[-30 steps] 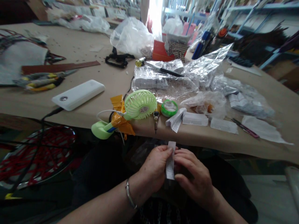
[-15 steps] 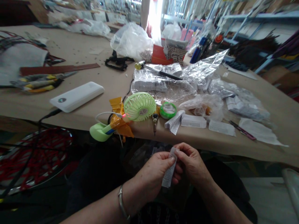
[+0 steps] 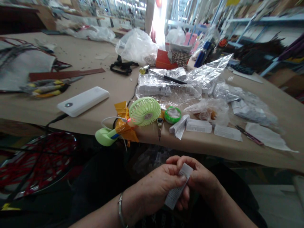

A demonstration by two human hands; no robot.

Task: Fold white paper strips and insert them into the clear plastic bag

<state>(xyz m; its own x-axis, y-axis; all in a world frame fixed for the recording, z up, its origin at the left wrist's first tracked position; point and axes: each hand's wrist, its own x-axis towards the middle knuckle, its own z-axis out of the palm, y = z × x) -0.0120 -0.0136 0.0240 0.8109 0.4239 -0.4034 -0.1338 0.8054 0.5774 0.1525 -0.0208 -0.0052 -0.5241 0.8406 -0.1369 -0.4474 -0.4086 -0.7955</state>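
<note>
Both the left hand (image 3: 155, 190) and the right hand (image 3: 201, 177) are closed narrowly on a printed paper slip (image 3: 177, 186), pinching it between fingers and thumb just below the table edge (image 3: 190, 149), which keeps its printed face turned up.

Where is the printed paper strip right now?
In the head view, the printed paper strip is low and right of centre, below the table edge, held between the left hand and the right hand.

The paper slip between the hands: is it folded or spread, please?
Spread: the paper slip runs flat between the left hand and right hand.
</note>
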